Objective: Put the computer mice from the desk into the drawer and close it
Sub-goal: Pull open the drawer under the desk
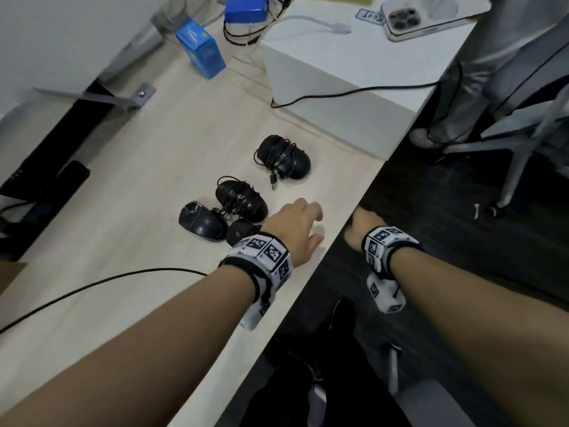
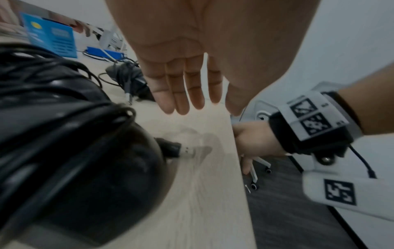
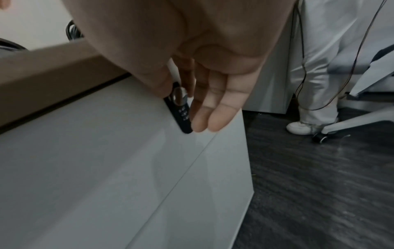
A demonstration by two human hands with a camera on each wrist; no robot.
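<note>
Several black computer mice lie on the light wood desk [image 1: 154,167]: a cord-wrapped mouse [image 1: 283,157] farthest back, a second cord-wrapped mouse [image 1: 241,200], a plain mouse [image 1: 201,220] and a small one [image 1: 241,231] beside my left wrist. My left hand [image 1: 308,223] hovers over the desk edge, fingers straight and holding nothing [image 2: 192,104]. A wrapped mouse [image 2: 74,151] with a USB plug fills that view's left. My right hand [image 1: 358,228] is below the desk edge. Its thumb and forefinger pinch the silver knob [image 3: 180,96] of a black lock on the white drawer front [image 3: 95,168], which looks closed.
A blue carton [image 1: 201,49], a white box [image 1: 323,87] and a phone [image 1: 409,20] sit at the back of the desk. A black cable [image 1: 92,285] crosses its near part. An office chair base [image 1: 508,149] and a person's legs [image 1: 462,103] stand on the dark floor to the right.
</note>
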